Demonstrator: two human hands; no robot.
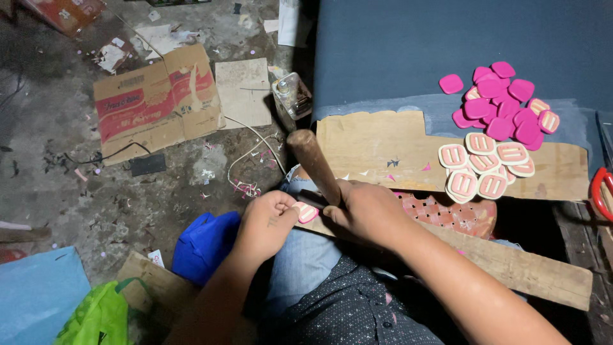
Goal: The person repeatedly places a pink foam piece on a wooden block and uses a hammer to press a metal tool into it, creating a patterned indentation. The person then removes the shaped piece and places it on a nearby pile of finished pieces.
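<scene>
Pink oval piece [306,212], rubbery-looking, cream face with raised pink bars: pinched at its edge by the fingers of the left hand [268,220], lying on a wooden plank [511,265] set across the person's lap. Right hand [364,211], just at 3 o'clock of the piece, was clamped around a wooden-handled tool [313,163]; the handle rose toward 12 o'clock, its working end hidden under the hand. The two hands sat close together, nearly touching over the piece.

Pile of like pieces, cream face up [482,166]: at 2 o'clock of the hands, on a sheet of brown cardboard [377,147]. Heap of plain magenta pieces [501,102]: beyond that pile at 1 o'clock, on the dark blue surface [415,51], with one piece lying apart to its 9 o'clock side.

Punched pink sheet [456,214], full of cut-out holes: just at 3 o'clock of the right hand, partly under the cardboard edge. Red-handled tool [600,191]: at the far 3 o'clock edge, mostly out of view.

Floor items: flattened printed carton [153,102] at 10 o'clock; small glass bottle [292,96] at 12 o'clock; blue cloth bundle [204,246] at 9 o'clock of the left hand; green bag [96,316] at 8 o'clock. Pink trimmings were scattered about.
</scene>
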